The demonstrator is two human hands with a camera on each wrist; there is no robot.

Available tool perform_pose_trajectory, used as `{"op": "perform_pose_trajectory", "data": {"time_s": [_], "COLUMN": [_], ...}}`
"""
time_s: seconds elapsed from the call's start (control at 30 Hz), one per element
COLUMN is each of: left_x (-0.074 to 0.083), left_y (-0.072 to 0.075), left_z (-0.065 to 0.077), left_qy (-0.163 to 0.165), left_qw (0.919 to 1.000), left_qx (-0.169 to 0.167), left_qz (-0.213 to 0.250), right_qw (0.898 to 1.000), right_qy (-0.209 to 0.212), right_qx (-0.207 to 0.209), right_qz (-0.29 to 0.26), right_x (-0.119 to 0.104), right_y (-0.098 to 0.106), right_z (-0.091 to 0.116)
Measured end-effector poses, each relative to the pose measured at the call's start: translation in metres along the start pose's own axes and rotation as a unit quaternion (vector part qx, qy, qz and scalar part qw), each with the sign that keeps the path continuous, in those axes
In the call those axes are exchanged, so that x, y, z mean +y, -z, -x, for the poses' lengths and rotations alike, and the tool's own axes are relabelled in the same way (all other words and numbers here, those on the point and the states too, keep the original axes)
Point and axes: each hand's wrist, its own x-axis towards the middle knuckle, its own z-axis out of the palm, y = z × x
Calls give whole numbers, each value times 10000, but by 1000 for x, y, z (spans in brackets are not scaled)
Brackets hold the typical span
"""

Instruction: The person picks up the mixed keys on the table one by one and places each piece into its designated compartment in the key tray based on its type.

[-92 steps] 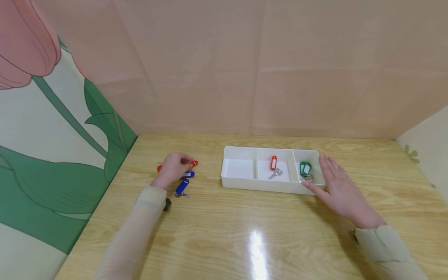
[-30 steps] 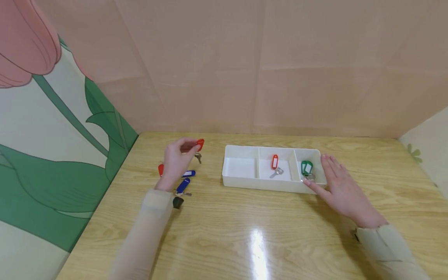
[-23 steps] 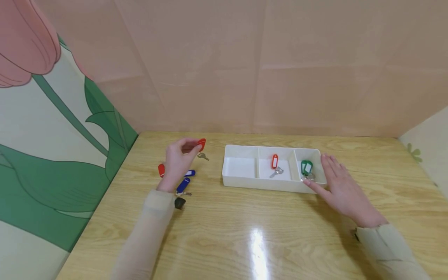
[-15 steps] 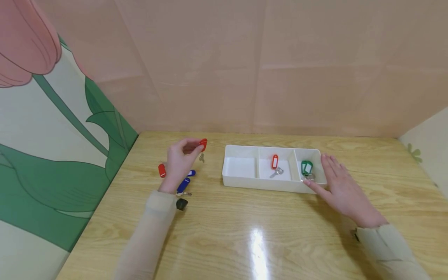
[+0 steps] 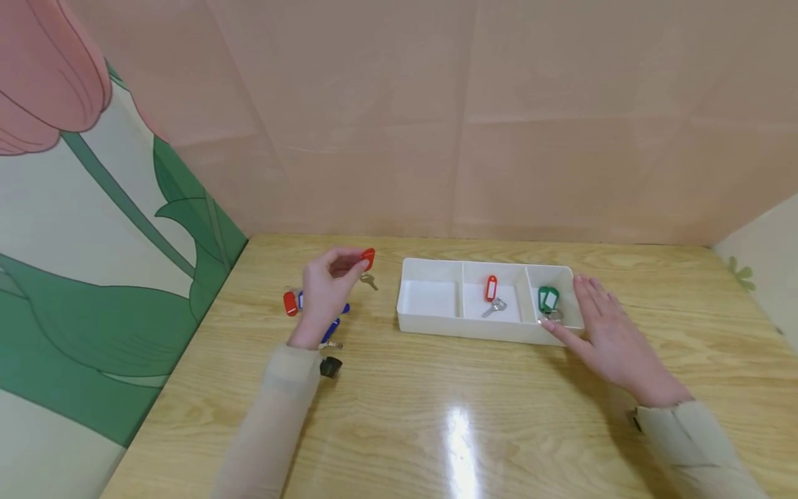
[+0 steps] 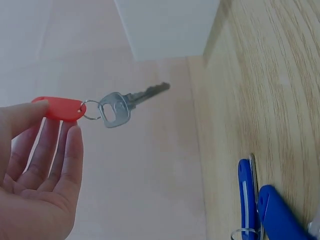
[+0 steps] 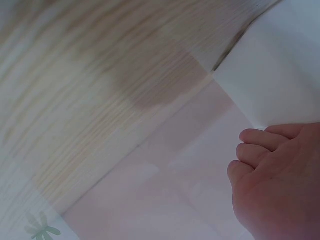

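My left hand [image 5: 325, 287] pinches a red key tag [image 5: 369, 258] between thumb and fingertips, above the table. From its ring a key [image 6: 117, 107] dangles, clear in the left wrist view. My right hand [image 5: 614, 343] rests against the right end of a white three-part box [image 5: 486, 331], fingers straight along the end wall and thumb at the front rim. Inside the box, a red tag with a key [image 5: 491, 288] lies in the middle part. Green key tags [image 5: 550, 300] lie in the right part, and the left part holds nothing.
Below and left of my left hand, another red tag [image 5: 290, 303] and several blue key tags [image 6: 277, 212] lie on the wood table [image 5: 399, 416], partly hidden by the hand. A pink wall [image 5: 349, 138] stands behind the table, a painted one [image 5: 75, 333] at the left.
My left hand has lifted the red key tag off the table and carried it up and slightly right towards the box. Its key swings below. The right hand stays in place.
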Motion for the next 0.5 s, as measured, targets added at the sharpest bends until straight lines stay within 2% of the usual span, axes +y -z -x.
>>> {"op": "perform_pose_trajectory", "data": {"time_s": [0.23,0.5], "left_x": [2,4], "left_y": [-4,-6], "left_z": [3,8], "left_qy": [-95,-11], "left_qw": [9999,9999], "left_qx": [56,56], "left_qz": [87,125], "right_qw": [10000,10000], "right_qy": [0,8], "right_qx": [-10,-23], "right_qz": [17,31], "right_x": [-1,-1], "right_y": [1,1], "right_z": [0,0]}}
